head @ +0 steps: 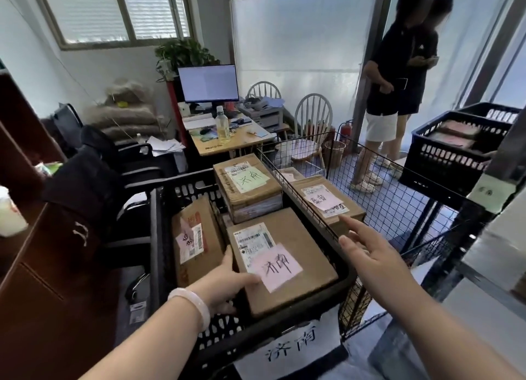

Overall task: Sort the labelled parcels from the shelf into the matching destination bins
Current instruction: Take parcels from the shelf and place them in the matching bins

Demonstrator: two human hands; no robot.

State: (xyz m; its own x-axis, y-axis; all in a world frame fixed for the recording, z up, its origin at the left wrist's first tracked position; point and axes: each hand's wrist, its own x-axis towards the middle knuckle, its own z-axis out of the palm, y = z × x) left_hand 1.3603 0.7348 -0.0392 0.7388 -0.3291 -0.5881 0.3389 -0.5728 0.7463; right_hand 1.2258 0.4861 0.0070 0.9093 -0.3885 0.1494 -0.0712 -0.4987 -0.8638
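Now your left hand (225, 285) grips the near-left corner of the brown cardboard parcel with the pink handwritten label (287, 260), lying inside the black plastic crate (156, 237); your right hand (370, 254) hovers open above that crate's right rim. Settle it flat, label up, then release.

Parcel (284, 265) in black bin (156, 251) (seemingly cardboard)

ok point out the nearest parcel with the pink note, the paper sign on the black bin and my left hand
parcel (299, 231): head view, bare cardboard of its top face
paper sign (290, 348): head view, middle of the white sheet
left hand (223, 281): head view, back of the hand
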